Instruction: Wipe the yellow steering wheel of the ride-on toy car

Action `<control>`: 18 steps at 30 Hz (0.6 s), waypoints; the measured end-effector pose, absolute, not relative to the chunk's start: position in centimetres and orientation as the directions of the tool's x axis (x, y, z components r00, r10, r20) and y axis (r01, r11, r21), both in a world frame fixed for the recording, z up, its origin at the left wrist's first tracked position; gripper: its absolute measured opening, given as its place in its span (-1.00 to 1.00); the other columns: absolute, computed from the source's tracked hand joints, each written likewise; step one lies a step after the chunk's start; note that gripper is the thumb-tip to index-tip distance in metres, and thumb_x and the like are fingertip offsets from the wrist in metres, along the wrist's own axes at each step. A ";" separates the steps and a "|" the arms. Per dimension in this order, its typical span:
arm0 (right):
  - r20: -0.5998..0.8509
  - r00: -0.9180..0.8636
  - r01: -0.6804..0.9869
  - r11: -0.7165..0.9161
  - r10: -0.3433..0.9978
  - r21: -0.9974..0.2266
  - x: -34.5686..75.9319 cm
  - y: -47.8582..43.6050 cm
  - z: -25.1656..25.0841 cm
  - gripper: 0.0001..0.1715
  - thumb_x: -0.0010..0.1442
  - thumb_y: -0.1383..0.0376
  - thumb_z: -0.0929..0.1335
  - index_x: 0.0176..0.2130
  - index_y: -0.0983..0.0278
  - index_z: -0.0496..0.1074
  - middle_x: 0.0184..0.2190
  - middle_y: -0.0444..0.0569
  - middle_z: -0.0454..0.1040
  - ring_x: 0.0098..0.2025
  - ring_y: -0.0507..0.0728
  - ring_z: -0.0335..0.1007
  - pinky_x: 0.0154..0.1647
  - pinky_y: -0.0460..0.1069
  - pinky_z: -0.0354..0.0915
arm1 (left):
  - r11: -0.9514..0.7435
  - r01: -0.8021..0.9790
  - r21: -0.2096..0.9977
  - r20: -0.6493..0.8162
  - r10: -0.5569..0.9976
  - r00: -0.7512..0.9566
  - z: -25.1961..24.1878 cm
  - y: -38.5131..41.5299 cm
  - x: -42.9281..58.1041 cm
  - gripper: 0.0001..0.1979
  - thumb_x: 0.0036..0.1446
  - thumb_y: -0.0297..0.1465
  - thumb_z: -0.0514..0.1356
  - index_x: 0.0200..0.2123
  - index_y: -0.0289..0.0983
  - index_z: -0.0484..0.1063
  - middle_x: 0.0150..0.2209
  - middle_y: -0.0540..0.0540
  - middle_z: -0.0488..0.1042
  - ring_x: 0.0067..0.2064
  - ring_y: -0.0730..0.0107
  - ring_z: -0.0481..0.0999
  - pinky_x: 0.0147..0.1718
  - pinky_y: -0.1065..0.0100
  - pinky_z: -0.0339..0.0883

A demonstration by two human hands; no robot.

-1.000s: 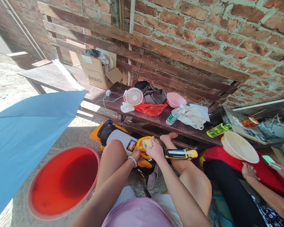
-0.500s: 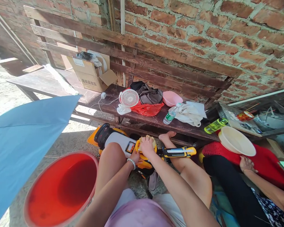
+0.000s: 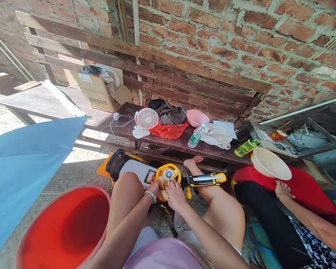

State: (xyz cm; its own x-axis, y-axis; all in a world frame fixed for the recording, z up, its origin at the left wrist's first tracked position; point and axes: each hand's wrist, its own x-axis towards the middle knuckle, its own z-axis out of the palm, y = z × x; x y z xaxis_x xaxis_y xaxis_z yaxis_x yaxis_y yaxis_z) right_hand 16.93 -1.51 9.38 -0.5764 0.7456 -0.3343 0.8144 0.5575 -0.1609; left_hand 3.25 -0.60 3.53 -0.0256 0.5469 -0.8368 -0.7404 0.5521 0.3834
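Note:
I sit with my knees apart, both hands together between them, in front of a yellow toy ride-on car [image 3: 134, 170] whose steering wheel [image 3: 168, 173] shows just above my fingers. My left hand [image 3: 154, 186], with a bead bracelet on the wrist, and my right hand [image 3: 174, 195] are both curled round a small pale yellow thing [image 3: 164, 194]. I cannot make out what it is. My bare right foot [image 3: 192, 162] rests under the bench edge.
A big red basin [image 3: 64, 231] stands at my lower left beside a blue umbrella [image 3: 25, 164]. The wooden bench [image 3: 182, 145] holds a small fan [image 3: 146, 118], a water bottle [image 3: 195, 137], a pink bowl [image 3: 197, 117] and a cardboard box [image 3: 100, 93]. Another person's hand [image 3: 281, 188] rests at the right near a cream bowl [image 3: 270, 164].
My hands have come down and toward me with the pale yellow thing, uncovering the toy car's steering wheel. The view has shifted right and down a little.

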 end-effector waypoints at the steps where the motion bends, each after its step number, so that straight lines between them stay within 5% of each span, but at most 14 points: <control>1: -0.336 -0.578 0.815 0.551 0.744 -0.180 17.2 -1.1 10.0 -0.57 0.35 0.33 0.32 0.15 0.19 0.56 0.24 0.15 0.40 0.22 0.31 0.32 0.27 0.15 0.24 | 0.545 -0.737 0.399 -0.839 0.541 -0.053 3.4 -0.6 3.3 -0.65 0.40 -0.26 0.16 0.20 -0.16 0.36 -0.18 -0.10 0.65 -0.31 0.29 0.67 -0.29 0.31 0.58; 7: -0.161 -0.614 0.787 0.582 0.773 -0.208 14.6 3.7 13.6 -0.34 0.32 0.35 0.34 0.36 0.10 0.42 0.37 0.12 0.30 0.35 0.31 0.17 0.32 0.14 0.15 | 0.582 -0.631 0.513 -0.818 0.553 -0.155 2.6 -1.0 3.2 -0.73 0.46 -0.24 0.12 0.15 -0.15 0.37 -0.07 -0.15 0.65 -0.24 0.28 0.70 -0.26 0.30 0.59; 10: -0.193 -0.665 0.747 0.639 0.721 -0.186 13.3 6.3 13.2 -0.37 0.38 0.38 0.27 0.35 0.07 0.42 0.44 0.07 0.24 0.42 0.30 0.07 0.37 0.16 0.10 | 0.612 -0.576 0.542 -0.808 0.568 -0.157 2.5 -1.1 2.9 -0.72 0.50 -0.26 0.04 0.16 -0.18 0.35 -0.08 -0.17 0.66 -0.25 0.29 0.69 -0.29 0.32 0.59; 13: -0.314 -0.585 0.808 0.573 0.748 -0.141 13.2 7.7 11.4 -0.41 0.39 0.39 0.26 0.32 0.08 0.45 0.45 0.07 0.23 0.40 0.30 0.13 0.34 0.16 0.14 | 0.636 -0.553 0.538 -0.810 0.571 -0.132 2.4 -1.1 2.6 -0.73 0.50 -0.25 0.03 0.13 -0.19 0.37 -0.13 -0.17 0.66 -0.34 0.36 0.64 -0.31 0.33 0.58; 18: -0.296 -0.364 0.929 0.369 0.883 -0.041 13.8 6.9 9.5 -0.37 0.39 0.41 0.24 0.39 0.22 0.37 0.38 0.28 0.29 0.28 0.35 0.32 0.19 0.14 0.29 | 0.650 -0.538 0.537 -0.813 0.569 -0.123 2.5 -1.0 2.3 -0.74 0.52 -0.27 0.00 0.11 -0.21 0.38 -0.18 -0.13 0.65 -0.42 0.40 0.59 -0.32 0.34 0.57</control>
